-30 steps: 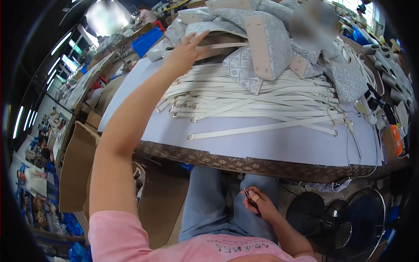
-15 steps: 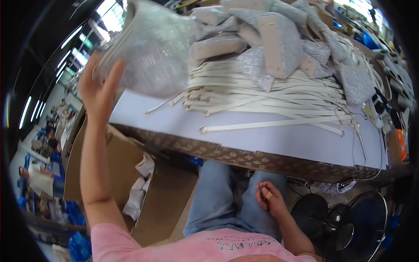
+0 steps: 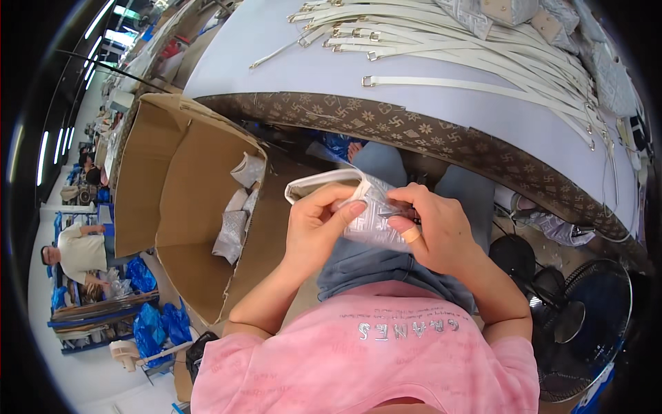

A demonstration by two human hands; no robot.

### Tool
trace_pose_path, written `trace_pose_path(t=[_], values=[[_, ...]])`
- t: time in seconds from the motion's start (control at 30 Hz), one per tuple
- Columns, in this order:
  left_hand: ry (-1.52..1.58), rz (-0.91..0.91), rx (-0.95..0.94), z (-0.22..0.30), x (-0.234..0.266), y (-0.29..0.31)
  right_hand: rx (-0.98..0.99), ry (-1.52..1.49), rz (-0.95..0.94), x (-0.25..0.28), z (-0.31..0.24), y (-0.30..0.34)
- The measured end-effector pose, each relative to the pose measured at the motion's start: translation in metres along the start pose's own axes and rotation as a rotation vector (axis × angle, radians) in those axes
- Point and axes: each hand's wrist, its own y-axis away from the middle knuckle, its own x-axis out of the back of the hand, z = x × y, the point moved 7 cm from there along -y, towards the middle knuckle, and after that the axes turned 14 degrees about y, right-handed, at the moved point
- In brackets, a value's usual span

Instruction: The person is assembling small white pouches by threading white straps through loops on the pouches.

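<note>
Above my lap, my left hand point(image 3: 321, 224) grips a pale grey patterned handbag point(image 3: 365, 224) by its side, thumb on the outside. The bag has a light rim and lies tilted, its opening toward the left. My right hand point(image 3: 438, 224) is closed around small dark thread snips point(image 3: 398, 212), their tips against the bag's right part. The fingers partly hide the snips, so I cannot see whether the blades touch a thread. A plaster wraps the right thumb.
White straps point(image 3: 441, 52) with metal buckles cover the white tabletop point(image 3: 289, 79); more grey bags point(image 3: 510, 14) are heaped behind. At left stands an open cardboard box point(image 3: 200, 186) holding several bags point(image 3: 231, 234). A black fan point(image 3: 586, 324) is at right. Another person point(image 3: 83, 248) is far left.
My left hand has brought the bag from above the table's left side down to my lap. My right hand has risen from my thigh to the bag with the snips. The view has tipped down.
</note>
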Motion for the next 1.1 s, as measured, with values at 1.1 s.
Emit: trace_pose_path(t=[1.1], values=[[0.598, 0.079, 0.249, -0.016, -0.027, 0.002, -0.243, -0.024, 0.114, 0.0, -0.009, 0.004]])
